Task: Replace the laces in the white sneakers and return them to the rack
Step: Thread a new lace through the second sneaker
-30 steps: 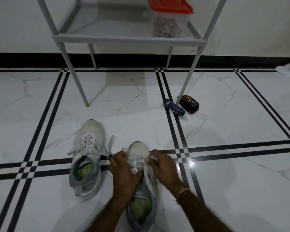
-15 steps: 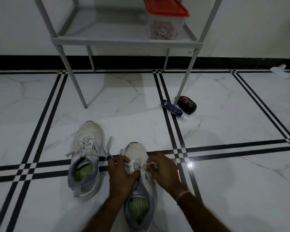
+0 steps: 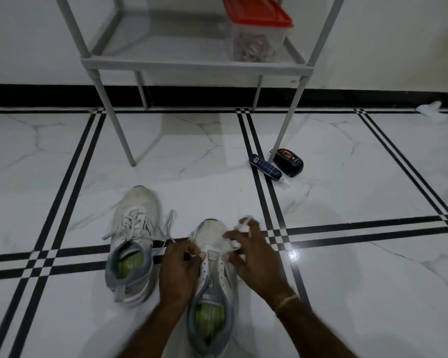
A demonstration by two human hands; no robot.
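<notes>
White marble-look floor tiles, glossy and crossed by black stripe bands, carry everything here. A pale grey metal rack stands at the far side against the wall.

The white mesh sneaker with grey heel collar and green insole lies between the forearms. Its long axis runs near to far, with the heel toward the person and the rounded toe toward the rack. Both hands sit at the far, toe end of its eyelet rows. The bare eyelets therefore lie nearer than the hands, toward the heel, and I judge the lacing must work back that way.

The left hand is curled on the left row and pinches one end of the flat white woven lace. The right hand pinches the other end, lifted just right of the toe. Motion blur hides exactly how its fingers lie. Only one lace bar crosses the lowest eyelets, so this shoe looks barely begun.

The matching second white sneaker stands just to the left, parallel and apart, with its laces crossed and the ends trailing loose.

On the rack shelf sits a clear plastic tub with a red lid holding pale tangled strands. By the rack's near right leg lie a dark blue tube and a black oval polish applicator.
</notes>
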